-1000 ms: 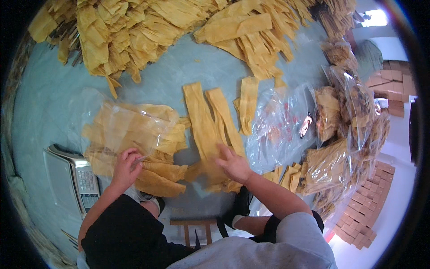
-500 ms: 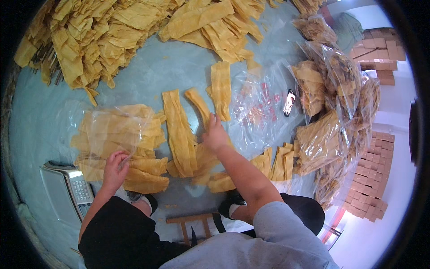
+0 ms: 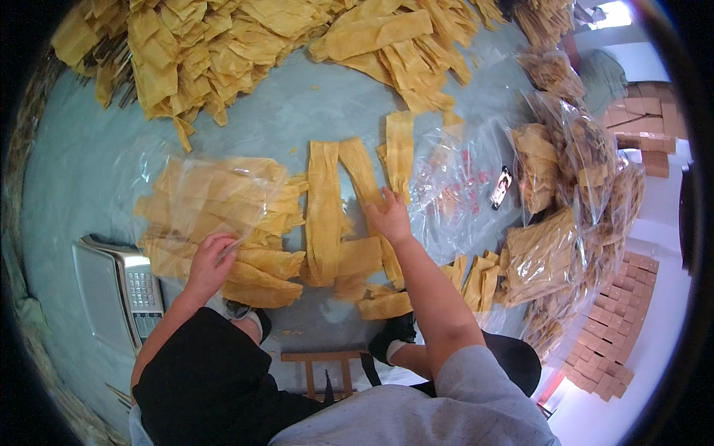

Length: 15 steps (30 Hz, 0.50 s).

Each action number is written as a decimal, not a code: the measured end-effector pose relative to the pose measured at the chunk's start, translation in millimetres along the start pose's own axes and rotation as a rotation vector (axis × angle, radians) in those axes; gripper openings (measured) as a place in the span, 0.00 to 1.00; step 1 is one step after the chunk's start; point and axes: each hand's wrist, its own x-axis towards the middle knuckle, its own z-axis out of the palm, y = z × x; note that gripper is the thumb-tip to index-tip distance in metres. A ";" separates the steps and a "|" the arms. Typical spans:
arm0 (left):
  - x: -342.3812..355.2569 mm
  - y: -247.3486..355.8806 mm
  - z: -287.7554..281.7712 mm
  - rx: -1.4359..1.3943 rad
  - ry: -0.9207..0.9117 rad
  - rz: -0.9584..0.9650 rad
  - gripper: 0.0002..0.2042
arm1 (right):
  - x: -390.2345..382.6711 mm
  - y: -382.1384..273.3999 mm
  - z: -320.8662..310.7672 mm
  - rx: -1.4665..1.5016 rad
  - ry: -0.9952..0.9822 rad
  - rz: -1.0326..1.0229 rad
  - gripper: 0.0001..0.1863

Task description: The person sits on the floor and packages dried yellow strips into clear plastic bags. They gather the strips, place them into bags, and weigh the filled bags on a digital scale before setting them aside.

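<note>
My left hand (image 3: 212, 262) pinches the edge of a clear plastic bag (image 3: 256, 178), which lies over a stack of yellow, wrinkled dried sheets (image 3: 216, 186) that look like tofu skin. My right hand (image 3: 388, 215) closes on a long tofu skin strip (image 3: 357, 165) that slants under it. Left of that strip lies a wider upright sheet (image 3: 323, 215), and beyond my right fingers another sheet (image 3: 399, 149). Shorter pieces (image 3: 358, 257) are partly beneath the strips. The grip of my right fingertips is partly hidden.
Large heaps of sheets (image 3: 201, 52) fill the far side. To the right are flat clear bags (image 3: 454, 193), a phone (image 3: 501, 187) and filled bags (image 3: 543, 241). A scale (image 3: 119, 290) stands at left. A wooden stool (image 3: 320, 357) is between my feet.
The view has shifted, so the scene sits farther right. The strip under my right hand was curved and now lies straighter, nearer the wider sheet. My left hand keeps the bag's edge.
</note>
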 end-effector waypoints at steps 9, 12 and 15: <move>-5.8 -3.6 -1.2 -0.003 0.017 -0.008 0.10 | 1.2 -41.0 -39.9 -0.195 -0.211 0.175 0.26; -5.8 -3.5 -0.7 -0.024 0.017 -0.009 0.09 | -0.6 -64.4 -60.7 0.040 -0.230 0.159 0.28; -4.5 -1.1 -2.6 -0.022 0.015 -0.002 0.09 | -16.0 -91.0 -35.7 0.370 -0.421 0.205 0.31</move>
